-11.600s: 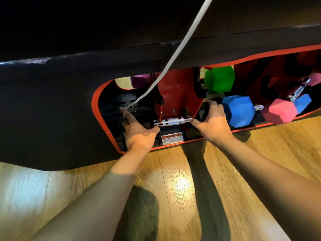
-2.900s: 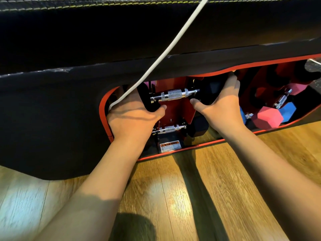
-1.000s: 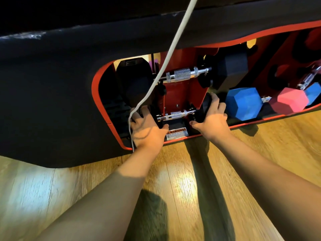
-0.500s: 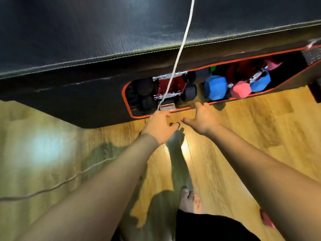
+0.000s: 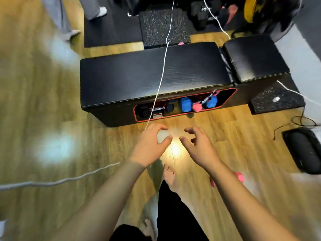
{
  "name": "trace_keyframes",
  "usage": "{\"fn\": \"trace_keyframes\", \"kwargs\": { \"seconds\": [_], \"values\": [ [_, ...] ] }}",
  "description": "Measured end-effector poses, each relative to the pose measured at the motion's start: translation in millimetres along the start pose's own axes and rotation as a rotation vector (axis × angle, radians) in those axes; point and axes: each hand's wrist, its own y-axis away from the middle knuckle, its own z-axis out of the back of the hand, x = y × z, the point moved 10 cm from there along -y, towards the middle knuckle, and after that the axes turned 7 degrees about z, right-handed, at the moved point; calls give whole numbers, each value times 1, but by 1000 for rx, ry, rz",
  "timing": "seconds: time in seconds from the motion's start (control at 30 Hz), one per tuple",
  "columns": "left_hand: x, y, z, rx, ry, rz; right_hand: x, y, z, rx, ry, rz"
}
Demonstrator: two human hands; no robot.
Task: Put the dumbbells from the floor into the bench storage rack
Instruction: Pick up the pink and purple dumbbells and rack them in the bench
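Both hands empty. My left hand [image 5: 151, 143] and right hand [image 5: 199, 145] hang over bare floor [image 5: 225, 129], fingers spread and loosely curled, holding nothing.

Next piece, I judge: the pink dumbbell [image 5: 240, 176], on the floor behind my right hand, close under that forearm. Only one pink head shows clear; the arm covers the rest and the view is blurred there.

Handling, by judgement. Small coloured head, so probably a light weight, one hand enough. Rigid throughout. The coating looks matte, likely rubbery and grippy. Not fragile, but dropped it could mark the wood or land on my bare foot [image 5: 169, 174], which is just left of it. Take it by the handle between the heads, palm wrapped round; I cannot see the handle from here.

Looks: angular, hex-type head, bright pink.

The rack [image 5: 225, 96] is ahead of both hands, a red-edged opening low in the side of the black bench [image 5: 147, 75]. Already in it: black dumbbells [image 5: 169, 107] ahead of my left hand, with a chrome handle; blue dumbbells [image 5: 185, 105] and another pink one [image 5: 196, 107] ahead of my right.

A white cord [image 5: 160, 80] hangs across the bench top and the rack mouth, ending near my left hand. Could snag.
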Motion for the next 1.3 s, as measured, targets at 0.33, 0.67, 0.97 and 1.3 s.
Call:
{"fn": "trace_keyframes", "kwargs": {
  "seconds": [0.33,0.67,0.97,1.3],
  "values": [
    [-48,177,-40,81,-5,-143,10,196,54,-188,-19,-20],
    [-68,239,-90,63,-48,-131,-53,265,103,-168,219,-92],
    [-92,209,-180,116,-87,-59,-146,263,161,-106,269,-155],
    [-128,131,-273,240,-209,-56,-215,220,197,-94,297,-221]
  ]
}}
